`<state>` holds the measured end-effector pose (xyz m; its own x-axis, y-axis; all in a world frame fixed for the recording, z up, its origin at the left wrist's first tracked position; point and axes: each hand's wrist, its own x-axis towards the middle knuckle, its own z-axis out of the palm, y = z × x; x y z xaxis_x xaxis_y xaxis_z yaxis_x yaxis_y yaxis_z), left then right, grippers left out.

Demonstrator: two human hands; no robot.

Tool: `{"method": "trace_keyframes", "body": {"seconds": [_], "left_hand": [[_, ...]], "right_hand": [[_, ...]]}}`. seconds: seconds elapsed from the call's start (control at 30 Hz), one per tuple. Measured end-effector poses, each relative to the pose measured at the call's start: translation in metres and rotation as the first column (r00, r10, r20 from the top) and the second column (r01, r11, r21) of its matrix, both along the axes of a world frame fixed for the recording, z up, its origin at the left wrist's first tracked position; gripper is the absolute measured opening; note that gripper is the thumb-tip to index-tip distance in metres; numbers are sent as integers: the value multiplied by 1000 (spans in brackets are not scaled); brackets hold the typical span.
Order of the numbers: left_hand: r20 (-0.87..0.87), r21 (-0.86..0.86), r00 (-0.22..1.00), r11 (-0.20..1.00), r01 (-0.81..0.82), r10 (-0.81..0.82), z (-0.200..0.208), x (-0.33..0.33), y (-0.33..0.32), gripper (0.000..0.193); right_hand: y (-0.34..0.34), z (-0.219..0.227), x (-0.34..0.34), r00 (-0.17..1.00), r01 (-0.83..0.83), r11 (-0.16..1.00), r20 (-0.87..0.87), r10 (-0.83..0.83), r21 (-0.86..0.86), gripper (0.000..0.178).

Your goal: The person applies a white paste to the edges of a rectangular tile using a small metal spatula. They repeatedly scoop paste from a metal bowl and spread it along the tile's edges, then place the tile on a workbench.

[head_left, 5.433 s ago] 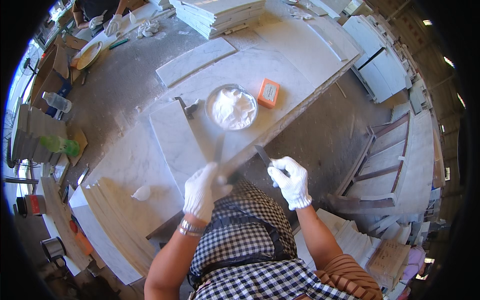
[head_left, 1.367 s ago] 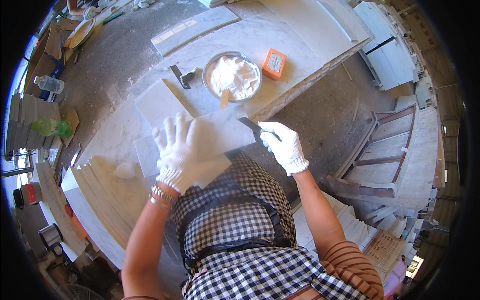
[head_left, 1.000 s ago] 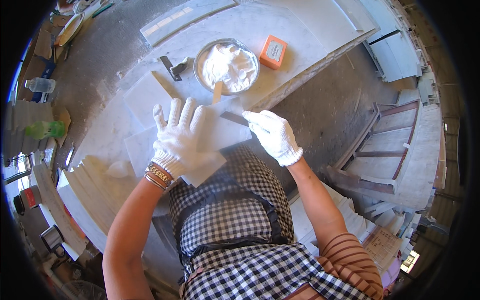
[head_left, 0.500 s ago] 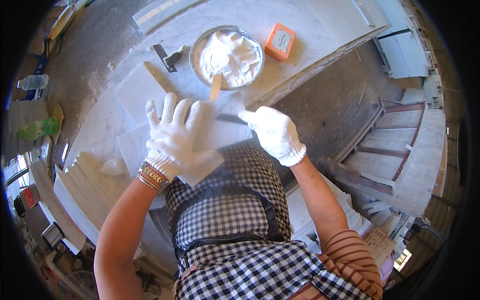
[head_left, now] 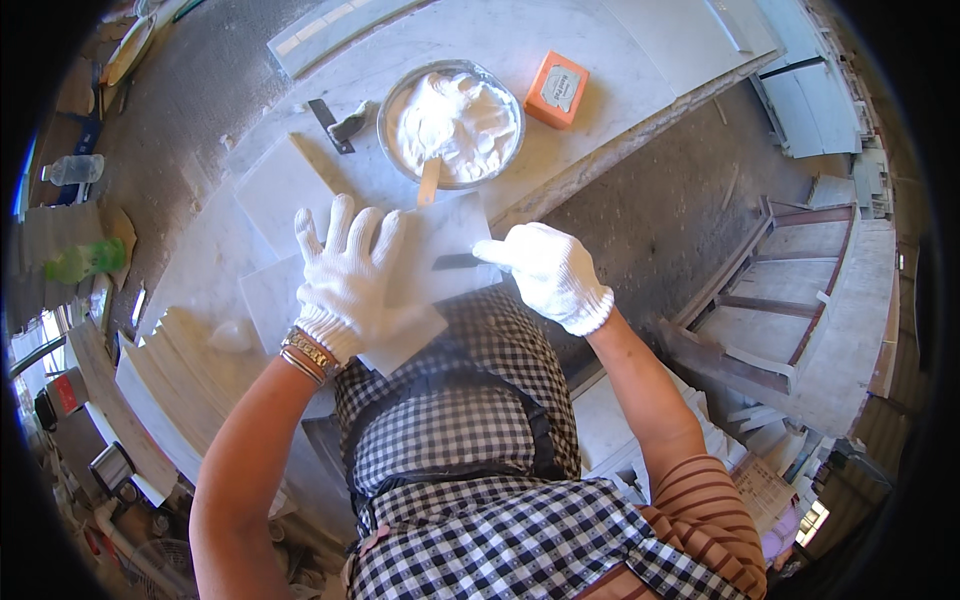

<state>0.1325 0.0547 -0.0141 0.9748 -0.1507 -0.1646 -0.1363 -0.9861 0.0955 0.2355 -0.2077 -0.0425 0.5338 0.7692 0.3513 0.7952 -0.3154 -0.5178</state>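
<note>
White knitted gloves cover both hands. My left hand (head_left: 348,265) lies with fingers spread on a pale marble tile (head_left: 468,220) at the front edge of the slab. In a closed grip, my right hand (head_left: 553,277) holds a scraper; its dark flat blade (head_left: 456,262) rests on the tile's right part, and its handle is hidden in the glove. Just beyond is a round metal bowl (head_left: 381,135) of white paste (head_left: 460,120), with a wooden stick (head_left: 429,181) leaning out toward me. Left of the bowl lies a dark flat blade (head_left: 329,125) beside a greyish lump (head_left: 353,122).
An orange box (head_left: 557,90) stands right of the bowl on the marble slab (head_left: 590,50). More pale tiles (head_left: 290,190) lie at the left, near a stack of slabs (head_left: 180,355). A framed panel (head_left: 770,280) is at the right. Plastic bottles (head_left: 75,169) sit far left.
The scraper blade has slid toward me over the tile, with my right hand following slightly. My left hand stays spread on the tile. The whole view has shifted a little.
</note>
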Motion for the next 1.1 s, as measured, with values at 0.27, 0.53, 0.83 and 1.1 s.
{"method": "trace_keyframes", "body": {"seconds": [0.27,0.53,0.83,1.1], "left_hand": [[-39,43,999,999,-13,15,1,0,-3,109],[-115,-22,993,999,-36,34,4,1,-3,117],[-121,-27,991,998,-62,58,6,2,-6,115],[-37,-26,998,998,-60,59,4,1,-7,113]], "right_hand": [[-8,-4,-10,1000,22,999,-3,-22,47,42],[-3,1,-39,974,225,974,-31,-225,11,36],[2,-5,-59,927,372,928,33,-373,30,28],[8,-3,-62,922,374,925,82,-378,62,30]]}}
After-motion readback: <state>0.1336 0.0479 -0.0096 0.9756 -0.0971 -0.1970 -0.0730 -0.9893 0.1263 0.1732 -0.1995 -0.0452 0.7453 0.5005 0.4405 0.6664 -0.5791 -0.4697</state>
